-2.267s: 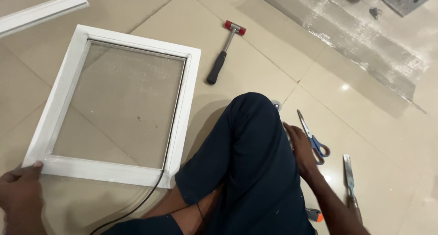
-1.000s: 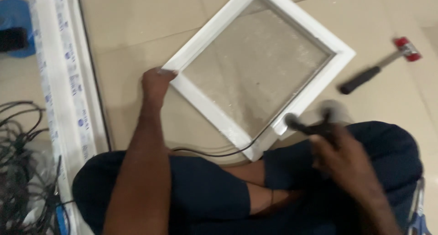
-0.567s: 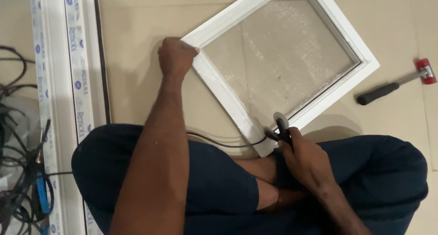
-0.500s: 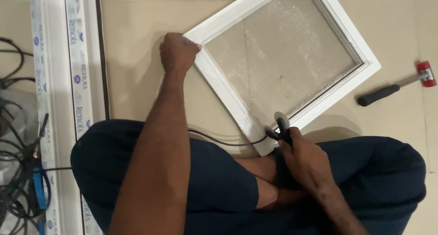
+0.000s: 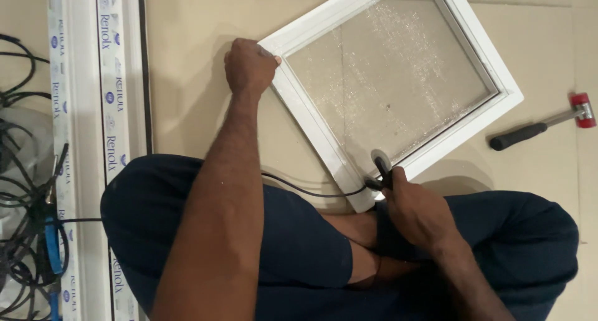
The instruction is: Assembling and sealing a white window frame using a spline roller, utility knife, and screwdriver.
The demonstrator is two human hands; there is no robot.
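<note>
1. White framed window panel (image 5: 324, 131) lay flat on the tiled floor (image 5: 187, 78), rotated diamond-wise, upper centre to right of frame; frosted pane (image 5: 389, 78) sat inside it.
2. Judged stiff and fairly light at the frame, but the pane looked breakable; best held by the white rails or corners, never by the pane. Smooth profile, likely slippery.
3. Left hand (image 5: 249, 66) was clamped over the panel's left corner, fingers curled on the rail, pinning it down.
4. Right hand (image 5: 414, 209) was closed around a small roller tool (image 5: 380, 165), its wheel touching the lower rail near the bottom corner.
5. Black gasket cord (image 5: 305, 187) ran from that tool leftward across the person's lap; looked soft and bendy.
6. Person sat cross-legged in dark blue trousers (image 5: 299, 246), lower half of frame.
7. Red-headed mallet (image 5: 539, 128) lay at right edge, well apart from the panel.
8. Long white profile lengths (image 5: 84, 109) ran down the left side; tangled black cables (image 5: 25, 190) at far left.
</note>
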